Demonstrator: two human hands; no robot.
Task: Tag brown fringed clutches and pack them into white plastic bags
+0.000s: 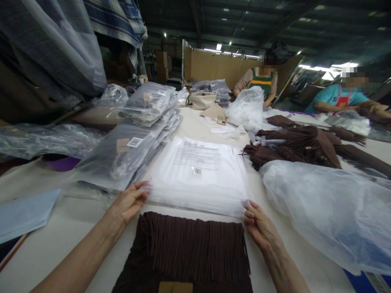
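A clear plastic bag with printed text and a barcode lies flat on the white table. My left hand pinches its near left corner, and my right hand pinches the near right corner. Just below the bag, nearest to me, is a dark brown fringed textile with a tan label at its lower edge. Neither hand touches the brown textile.
Stacked bagged items stand on the left. Brown fringed pieces and a large plastic bag lie on the right. Two people are beyond the table, by a cloudy plastic bundle.
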